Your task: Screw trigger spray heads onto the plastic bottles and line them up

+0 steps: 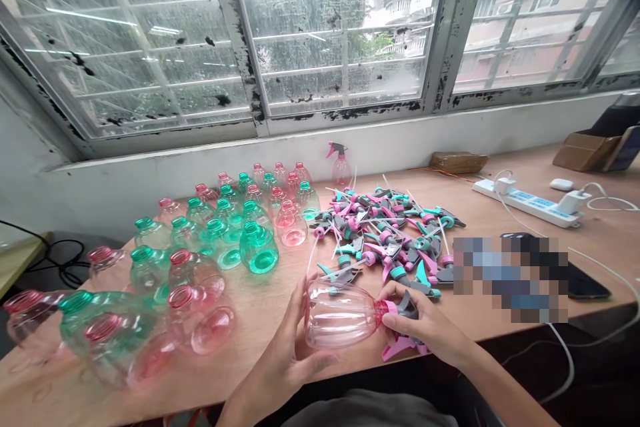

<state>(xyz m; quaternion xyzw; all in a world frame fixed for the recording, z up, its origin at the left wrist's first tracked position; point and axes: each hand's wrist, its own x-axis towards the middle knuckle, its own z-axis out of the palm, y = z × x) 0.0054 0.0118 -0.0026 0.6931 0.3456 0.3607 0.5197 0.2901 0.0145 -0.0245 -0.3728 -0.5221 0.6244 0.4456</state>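
Note:
A clear pink spray bottle (340, 317) lies on its side between my hands, above the table's front edge, with its neck to the right. My left hand (295, 333) is wrapped round the bottle's base end. At the neck, my right hand (417, 320) grips a spray head (406, 307) with a pink collar and grey body, which sits against the bottle's mouth. Whether the collar is threaded tight I cannot tell. Just behind lies a pile of spray heads (385, 233) in pink, grey and teal, several with white tubes.
Open-necked pink and green bottles (257, 250) stand on the left of the table (270, 367). One bottle with its sprayer (341, 167) stands by the wall. Rightward are a power strip (527, 201), a dark phone (583, 278), a cardboard box (587, 150) and white cables.

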